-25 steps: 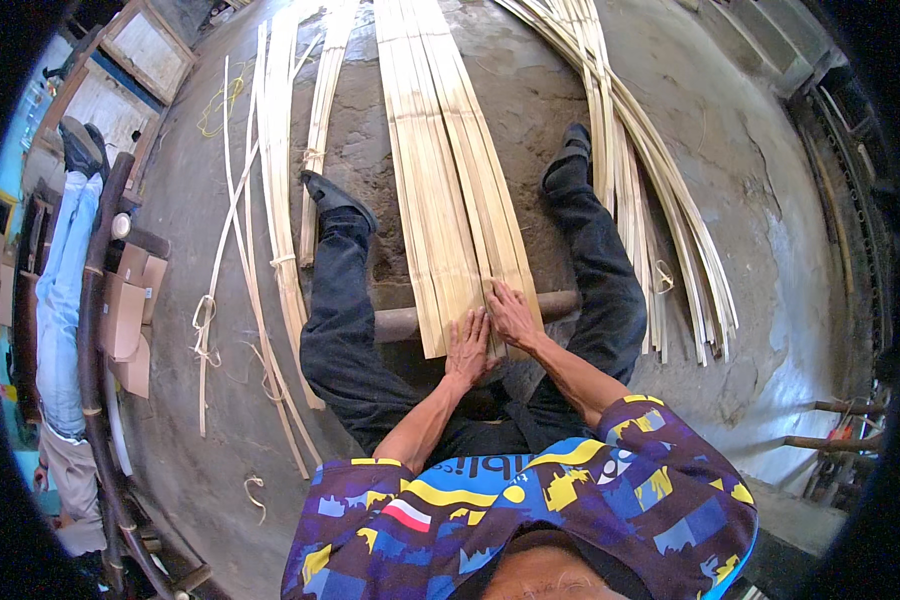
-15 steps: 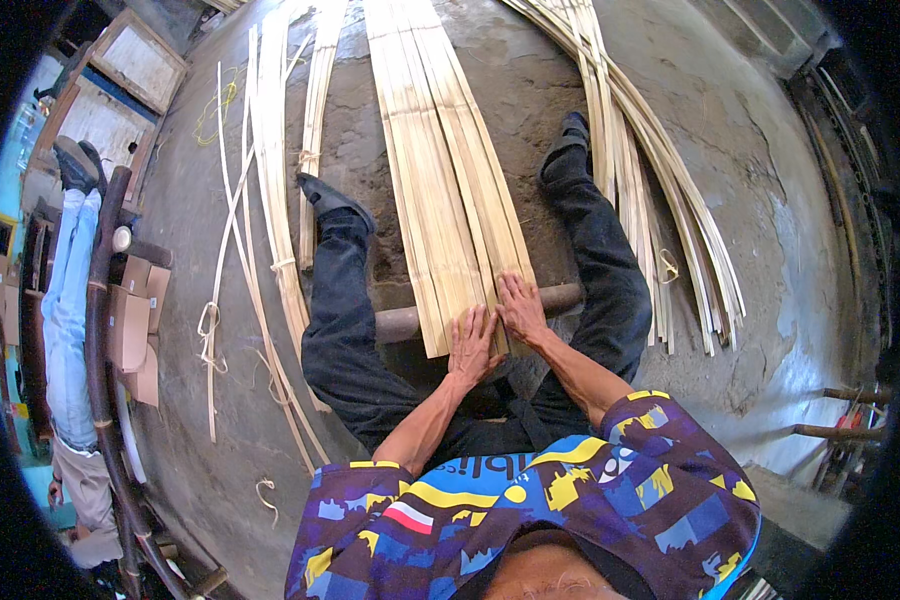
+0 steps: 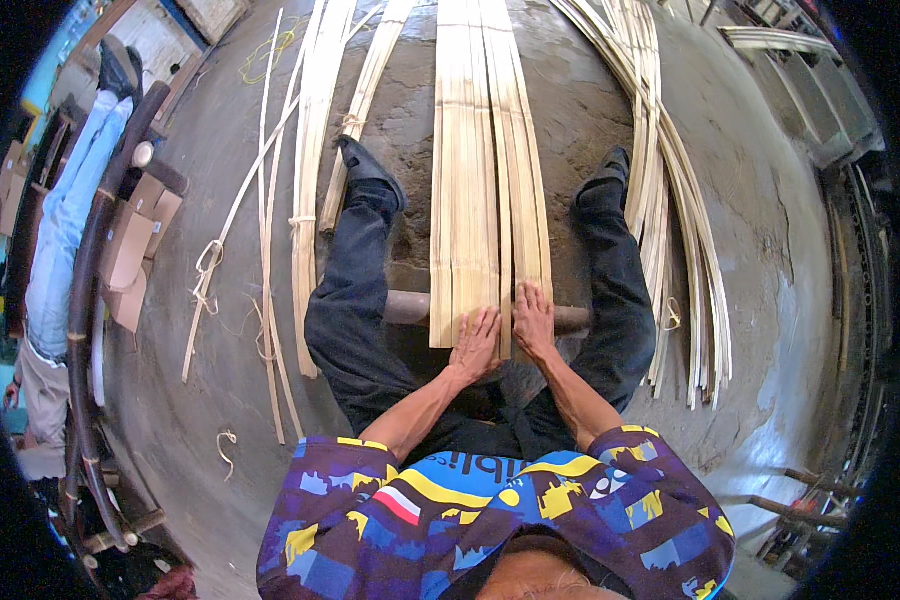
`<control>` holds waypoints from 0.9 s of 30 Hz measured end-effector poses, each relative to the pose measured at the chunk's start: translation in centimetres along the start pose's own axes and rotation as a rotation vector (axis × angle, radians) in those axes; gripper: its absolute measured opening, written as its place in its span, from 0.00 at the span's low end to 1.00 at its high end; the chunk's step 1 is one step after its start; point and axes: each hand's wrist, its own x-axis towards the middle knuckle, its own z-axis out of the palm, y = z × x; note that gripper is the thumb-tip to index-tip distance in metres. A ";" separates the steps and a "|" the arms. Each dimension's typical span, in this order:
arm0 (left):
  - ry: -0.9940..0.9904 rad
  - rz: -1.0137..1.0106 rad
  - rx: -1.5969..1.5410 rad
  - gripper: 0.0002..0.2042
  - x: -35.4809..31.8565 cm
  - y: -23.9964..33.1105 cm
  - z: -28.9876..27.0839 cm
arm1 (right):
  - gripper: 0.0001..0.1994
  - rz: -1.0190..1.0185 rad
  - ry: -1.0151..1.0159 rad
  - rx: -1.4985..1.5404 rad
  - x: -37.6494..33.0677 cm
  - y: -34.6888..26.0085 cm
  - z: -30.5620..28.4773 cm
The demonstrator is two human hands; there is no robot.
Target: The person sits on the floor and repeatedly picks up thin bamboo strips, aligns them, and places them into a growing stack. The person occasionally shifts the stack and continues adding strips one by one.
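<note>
Long, pale split-bamboo strips [image 3: 465, 200] lie side by side in front of me, running away between my legs. A narrow dark gap divides them lengthwise into a wider left group and a narrower right group. Their near ends rest across a thick round bar [image 3: 407, 308]. My left hand [image 3: 477, 343] lies flat on the near end of the left group, fingers stretched forward. On the right group, my right hand [image 3: 534, 322] presses flat with its fingers extended. Between the hands, the end of one slim strip [image 3: 505, 340] sticks out slightly nearer to me.
Tied bamboo strips [image 3: 315, 220] lie on the concrete floor at left, and more bundles [image 3: 660, 200] at right. A dark pole [image 3: 88, 270] and cardboard boxes [image 3: 135, 250] stand at far left, beside another person in light blue jeans [image 3: 65, 230]. Concrete steps [image 3: 805, 95] are at far right.
My view has turned, so the strips now run straighter up the picture. My hands lie slightly farther apart, both still flat on the near ends.
</note>
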 end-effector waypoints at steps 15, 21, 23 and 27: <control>0.012 0.090 -0.035 0.36 -0.3 -0.5 0.4 | 0.25 0.076 0.024 0.023 0.2 -0.3 -0.9; 0.308 -0.262 -0.300 0.28 0.0 -2.0 -1.4 | 0.24 -0.154 0.121 0.029 0.5 -1.8 0.6; 0.381 -0.453 -0.346 0.25 -0.4 -3.6 -1.8 | 0.27 -0.120 0.012 -0.057 0.5 -2.2 0.7; 0.349 -0.763 -0.504 0.22 -1.4 -6.0 -1.4 | 0.19 -0.048 0.073 -0.069 0.3 -2.3 0.2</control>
